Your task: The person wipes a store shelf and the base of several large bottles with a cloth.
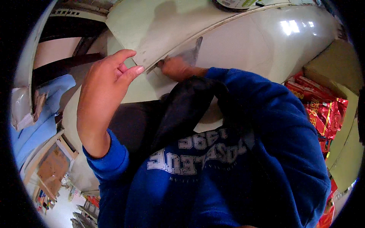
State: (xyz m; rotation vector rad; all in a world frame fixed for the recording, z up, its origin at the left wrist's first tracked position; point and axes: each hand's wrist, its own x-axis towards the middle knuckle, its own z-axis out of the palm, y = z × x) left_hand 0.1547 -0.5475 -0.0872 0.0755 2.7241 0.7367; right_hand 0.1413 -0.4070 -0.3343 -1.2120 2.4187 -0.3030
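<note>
My left hand point(104, 82) is raised over the corner of a pale board point(137, 31), holding nothing, with thumb and forefinger apart. Beyond my knee, my right hand point(178, 68) is curled low beside the board's edge strip point(216, 25). It grips a flat grey tool point(191, 52), which looks like a broad scraper and widens to a dark edge. The blade is blurred, and my fingers cover most of the handle.
Glossy pale tile point(236, 42) lies beyond the strip. A round black item point(232, 6) with a label sits on the board at the top. Red foil packets point(322, 108) stand by a cardboard box point(330, 62) at right. Blue cloth point(47, 108) hangs at left.
</note>
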